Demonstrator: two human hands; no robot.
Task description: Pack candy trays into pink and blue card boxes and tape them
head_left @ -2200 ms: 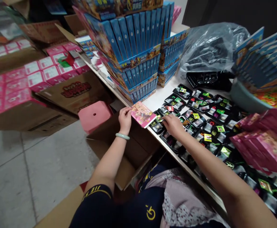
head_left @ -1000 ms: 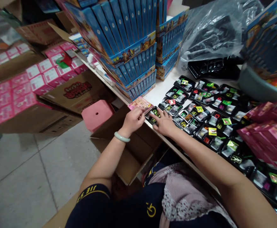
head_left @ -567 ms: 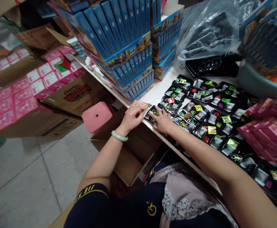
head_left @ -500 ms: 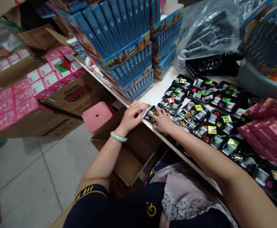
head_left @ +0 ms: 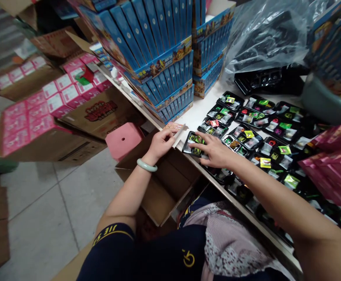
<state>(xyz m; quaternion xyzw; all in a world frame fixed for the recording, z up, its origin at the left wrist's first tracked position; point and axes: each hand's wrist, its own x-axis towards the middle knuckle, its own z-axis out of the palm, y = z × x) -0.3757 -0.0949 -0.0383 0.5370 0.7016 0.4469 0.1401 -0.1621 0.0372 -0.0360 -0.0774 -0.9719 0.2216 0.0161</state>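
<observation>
At the table's front edge my left hand (head_left: 160,145), with a pale green bangle on its wrist, is closed on a small printed box (head_left: 174,128) whose end flap stands open toward the right. Just right of that flap lies a black tray (head_left: 191,145) with small green and yellow items in it. My right hand (head_left: 214,151) has its fingers spread over this tray, the fingertips on its right part. Rows of similar filled black trays (head_left: 248,136) cover the table beyond and to the right.
Stacked displays of blue boxes (head_left: 164,66) rise behind my left hand. An open brown carton (head_left: 170,183) sits below the table edge, beside a pink stool (head_left: 123,140). Pink boxes (head_left: 27,117) fill cartons at the left. A grey-green basin (head_left: 319,99) stands at the right.
The tray under my right hand now lies apart from the box flap, and that hand is a little farther right. The whole view has shifted slightly.
</observation>
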